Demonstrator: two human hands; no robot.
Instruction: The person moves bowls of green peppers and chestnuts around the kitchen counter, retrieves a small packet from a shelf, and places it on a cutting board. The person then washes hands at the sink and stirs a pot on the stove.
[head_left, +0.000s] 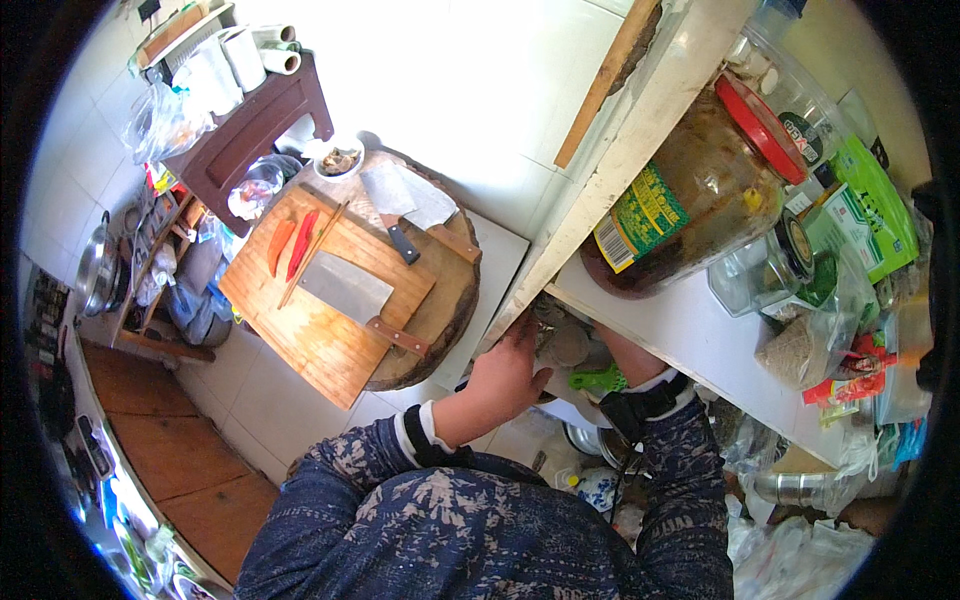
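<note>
My left hand (504, 375) reaches to the opening beneath the shelf board, thumb spread; its fingertips are partly hidden by the frame post. My right hand (634, 356) goes under the same board, with only its wrist end showing and its fingers out of sight. Between them, in shadow, are a round grey-brown object (570, 345) and a bright green plastic item (598, 379). Left of the post, a cleaver (345, 286) lies on a wooden cutting board (300, 360) beside a pair of chopsticks (311, 255), a red chilli (301, 244) and an orange-red pepper piece (280, 247).
Two more knives (409, 196) and a white bowl (339, 161) rest on the round wooden block (450, 289). A large red-lidded jar (690, 195), a smaller glass jar (757, 270) and bags crowd the shelf (675, 322). A pale post (592, 202) stands between block and shelf.
</note>
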